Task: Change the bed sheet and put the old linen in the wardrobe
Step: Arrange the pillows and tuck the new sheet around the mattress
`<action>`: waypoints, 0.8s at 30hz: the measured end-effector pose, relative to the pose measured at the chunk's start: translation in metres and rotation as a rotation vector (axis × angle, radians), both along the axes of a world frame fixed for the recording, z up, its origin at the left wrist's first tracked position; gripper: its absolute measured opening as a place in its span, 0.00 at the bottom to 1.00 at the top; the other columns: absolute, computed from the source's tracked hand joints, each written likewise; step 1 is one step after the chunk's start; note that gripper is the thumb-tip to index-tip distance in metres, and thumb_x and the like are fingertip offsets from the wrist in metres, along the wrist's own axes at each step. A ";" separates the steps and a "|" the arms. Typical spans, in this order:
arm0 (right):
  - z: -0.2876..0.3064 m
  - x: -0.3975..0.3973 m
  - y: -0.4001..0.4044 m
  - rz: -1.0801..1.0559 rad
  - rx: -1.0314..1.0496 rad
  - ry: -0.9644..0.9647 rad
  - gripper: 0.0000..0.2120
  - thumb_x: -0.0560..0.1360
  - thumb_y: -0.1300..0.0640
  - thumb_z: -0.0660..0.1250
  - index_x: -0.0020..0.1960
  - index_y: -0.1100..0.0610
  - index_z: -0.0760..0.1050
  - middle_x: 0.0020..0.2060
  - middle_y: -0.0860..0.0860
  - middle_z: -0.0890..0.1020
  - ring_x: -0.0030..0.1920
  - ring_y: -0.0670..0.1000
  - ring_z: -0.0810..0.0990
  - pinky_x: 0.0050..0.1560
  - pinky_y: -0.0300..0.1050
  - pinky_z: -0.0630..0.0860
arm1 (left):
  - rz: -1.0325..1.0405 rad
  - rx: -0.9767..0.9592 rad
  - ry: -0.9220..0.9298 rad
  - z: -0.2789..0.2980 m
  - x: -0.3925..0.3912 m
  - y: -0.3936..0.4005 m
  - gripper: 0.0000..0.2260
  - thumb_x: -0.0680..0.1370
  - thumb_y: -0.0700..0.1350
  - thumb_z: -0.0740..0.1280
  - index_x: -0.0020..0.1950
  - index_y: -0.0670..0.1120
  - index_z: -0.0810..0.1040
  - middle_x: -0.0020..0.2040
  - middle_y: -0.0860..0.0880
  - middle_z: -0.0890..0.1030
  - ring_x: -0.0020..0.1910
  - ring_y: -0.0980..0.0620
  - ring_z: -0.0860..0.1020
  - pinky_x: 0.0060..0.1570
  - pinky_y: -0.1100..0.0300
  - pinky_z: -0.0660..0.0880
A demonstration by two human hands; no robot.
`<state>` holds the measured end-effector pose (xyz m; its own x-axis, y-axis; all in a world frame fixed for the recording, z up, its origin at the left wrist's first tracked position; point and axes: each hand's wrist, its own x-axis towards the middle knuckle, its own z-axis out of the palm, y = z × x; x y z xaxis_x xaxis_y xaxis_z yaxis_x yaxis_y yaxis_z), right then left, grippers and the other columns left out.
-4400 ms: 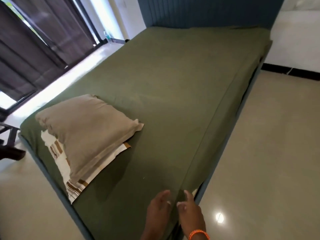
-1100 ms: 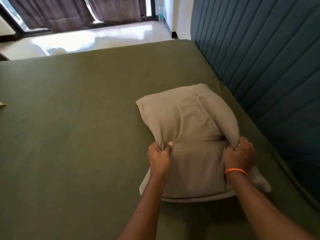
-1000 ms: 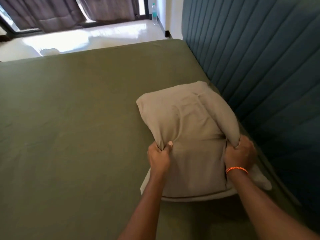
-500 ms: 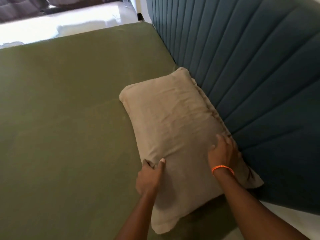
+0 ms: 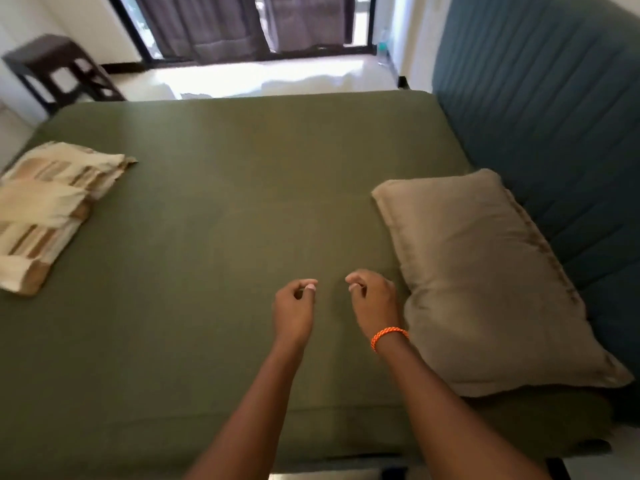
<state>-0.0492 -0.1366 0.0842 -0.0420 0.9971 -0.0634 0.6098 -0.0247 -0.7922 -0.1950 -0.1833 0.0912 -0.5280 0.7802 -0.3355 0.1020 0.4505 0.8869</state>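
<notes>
Both hands have been lifted off the grey pillow (image 5: 485,282) since half a second ago, when the left hand pinched its near long edge and the right hand lay flat on it by the headboard. Now the left hand (image 5: 293,311) is held over the green bed sheet (image 5: 214,258) with fingers loosely curled, thumb and fingertips near each other, nothing between them. Just to its right, the right hand (image 5: 375,303) is held the same way, loosely curled and holding nothing, an orange braided bracelet (image 5: 388,336) worn at its wrist. Whether either hand touches the sheet cannot be told. The two hands are near each other but apart.

Beside the right hand, the pillow is laid flat at the head end of the bed, its long side set against the blue padded headboard (image 5: 554,133), one corner reaching toward the bed's near edge. The green sheet is spread smooth over the whole mattress. At the bed's left edge, well apart from the hands, a folded cream-and-brown striped linen (image 5: 48,209) is laid on the sheet. Beyond the far edge of the bed, sunlit floor (image 5: 263,81), dark curtains (image 5: 221,26) and a dark wooden stool (image 5: 59,71) are seen, somewhat blurred.
</notes>
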 end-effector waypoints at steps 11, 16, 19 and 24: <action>0.143 -0.284 -0.158 0.356 -0.127 0.226 0.14 0.76 0.66 0.62 0.43 0.52 0.83 0.34 0.49 0.85 0.32 0.51 0.84 0.39 0.46 0.81 | 0.289 0.114 0.030 0.134 -0.264 -0.189 0.09 0.81 0.43 0.67 0.50 0.52 0.87 0.40 0.52 0.85 0.38 0.55 0.80 0.45 0.54 0.77; 0.153 -0.359 -0.147 0.450 -0.197 0.198 0.14 0.77 0.67 0.63 0.43 0.53 0.84 0.34 0.51 0.86 0.29 0.47 0.82 0.37 0.39 0.79 | 0.358 0.139 0.010 0.149 -0.343 -0.195 0.10 0.81 0.41 0.67 0.50 0.52 0.87 0.39 0.50 0.84 0.36 0.54 0.78 0.42 0.55 0.76; 0.144 -0.405 -0.122 0.444 -0.273 0.176 0.14 0.77 0.66 0.63 0.42 0.52 0.83 0.34 0.52 0.86 0.29 0.47 0.82 0.32 0.35 0.74 | 0.346 0.103 0.005 0.149 -0.390 -0.181 0.12 0.82 0.39 0.66 0.50 0.52 0.87 0.40 0.48 0.84 0.34 0.54 0.76 0.38 0.56 0.74; 0.113 -0.484 -0.074 0.501 -0.356 0.135 0.15 0.77 0.66 0.64 0.40 0.51 0.83 0.32 0.50 0.85 0.32 0.50 0.83 0.40 0.46 0.82 | 0.394 0.049 0.031 0.132 -0.474 -0.150 0.14 0.82 0.38 0.66 0.48 0.54 0.88 0.41 0.47 0.85 0.36 0.52 0.78 0.37 0.55 0.74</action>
